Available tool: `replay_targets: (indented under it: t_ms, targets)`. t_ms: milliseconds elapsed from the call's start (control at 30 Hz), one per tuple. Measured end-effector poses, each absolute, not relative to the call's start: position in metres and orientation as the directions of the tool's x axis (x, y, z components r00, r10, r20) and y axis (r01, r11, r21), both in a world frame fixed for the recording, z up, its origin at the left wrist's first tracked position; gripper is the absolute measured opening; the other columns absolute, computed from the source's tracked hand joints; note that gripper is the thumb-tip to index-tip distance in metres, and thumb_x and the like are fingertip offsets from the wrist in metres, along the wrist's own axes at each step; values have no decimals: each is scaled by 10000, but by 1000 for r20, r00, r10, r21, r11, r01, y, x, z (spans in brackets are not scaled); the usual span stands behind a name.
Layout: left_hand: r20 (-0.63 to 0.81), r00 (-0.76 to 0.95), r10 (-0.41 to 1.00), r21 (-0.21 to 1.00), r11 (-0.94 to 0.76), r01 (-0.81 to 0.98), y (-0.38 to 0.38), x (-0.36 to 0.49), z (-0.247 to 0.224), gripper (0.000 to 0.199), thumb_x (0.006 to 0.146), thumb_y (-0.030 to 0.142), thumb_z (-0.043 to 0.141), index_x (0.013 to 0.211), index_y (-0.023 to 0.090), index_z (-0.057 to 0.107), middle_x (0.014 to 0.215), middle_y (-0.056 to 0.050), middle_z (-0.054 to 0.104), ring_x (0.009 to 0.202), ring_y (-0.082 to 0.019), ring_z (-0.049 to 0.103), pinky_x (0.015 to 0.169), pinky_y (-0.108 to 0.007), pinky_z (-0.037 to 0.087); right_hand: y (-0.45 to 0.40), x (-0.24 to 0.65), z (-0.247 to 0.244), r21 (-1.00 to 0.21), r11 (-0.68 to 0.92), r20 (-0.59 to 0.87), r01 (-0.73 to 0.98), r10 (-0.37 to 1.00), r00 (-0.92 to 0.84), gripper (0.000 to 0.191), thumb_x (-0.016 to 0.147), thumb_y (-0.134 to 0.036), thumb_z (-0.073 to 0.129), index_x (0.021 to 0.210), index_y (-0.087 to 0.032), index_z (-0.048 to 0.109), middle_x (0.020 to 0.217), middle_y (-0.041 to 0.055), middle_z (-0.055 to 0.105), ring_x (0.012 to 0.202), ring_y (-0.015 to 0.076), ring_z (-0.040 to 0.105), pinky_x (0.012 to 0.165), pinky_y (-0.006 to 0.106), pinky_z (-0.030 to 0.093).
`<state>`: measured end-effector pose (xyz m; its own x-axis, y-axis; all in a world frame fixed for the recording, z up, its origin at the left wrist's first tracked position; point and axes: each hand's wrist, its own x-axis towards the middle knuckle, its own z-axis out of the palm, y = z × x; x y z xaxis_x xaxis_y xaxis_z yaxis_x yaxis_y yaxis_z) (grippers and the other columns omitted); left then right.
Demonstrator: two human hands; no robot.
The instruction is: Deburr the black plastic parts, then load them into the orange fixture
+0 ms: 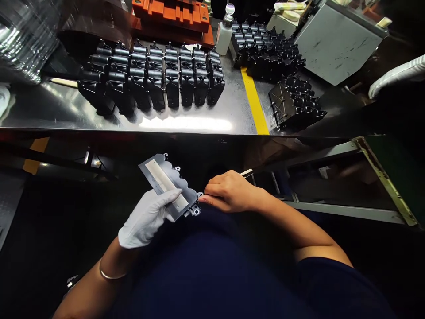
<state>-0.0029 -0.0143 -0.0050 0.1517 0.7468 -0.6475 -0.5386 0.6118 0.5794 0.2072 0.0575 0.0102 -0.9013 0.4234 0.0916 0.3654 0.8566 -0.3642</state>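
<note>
The gloved left hand (148, 217) is clamping its fingers on a scalloped grey metal plate (168, 184) below the front edge of the steel bench (186, 124), while the bare right hand (229, 192) is pressing its fingers together beside the plate's corner lug (200, 195).

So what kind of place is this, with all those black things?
It looks like a factory workshop. Rows of identical black parts cover a steel workbench, and a white-gloved left hand holds a flat grey part.
</note>
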Motion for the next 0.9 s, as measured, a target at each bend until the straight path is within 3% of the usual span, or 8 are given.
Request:
replay_targets:
  t_ms: [367, 600, 900]
  targets:
    - [-683, 97, 724, 571, 612, -547, -12, 1, 0, 348, 793, 99, 655, 1134, 157, 615, 926, -61, 721, 813, -189, 710, 689, -243, 595, 62, 206, 14, -385, 847, 20, 367, 405, -914, 432, 972, -384, 418, 658, -155, 607, 572, 19, 585, 502, 99, 474, 511, 251, 232]
    - [-651, 153, 744, 594, 624, -507, -14, -4, -7, 271, 800, 217, 691, 1062, 157, 655, 946, -64, 726, 827, -197, 705, 693, -243, 591, 63, 206, 11, -387, 851, 74, 355, 413, -908, 432, 971, -386, 424, 655, -152, 603, 574, 16, 580, 504, 93, 469, 513, 250, 233]
    - [-675, 133, 726, 584, 635, -506, -14, -1, -4, 278, 784, 169, 687, 1059, 154, 646, 924, -68, 716, 789, -190, 705, 658, -244, 587, 66, 205, 12, -403, 861, 49, 309, 358, -933, 460, 979, -395, 413, 600, -163, 529, 551, 3, 540, 512, 93, 457, 518, 258, 221]
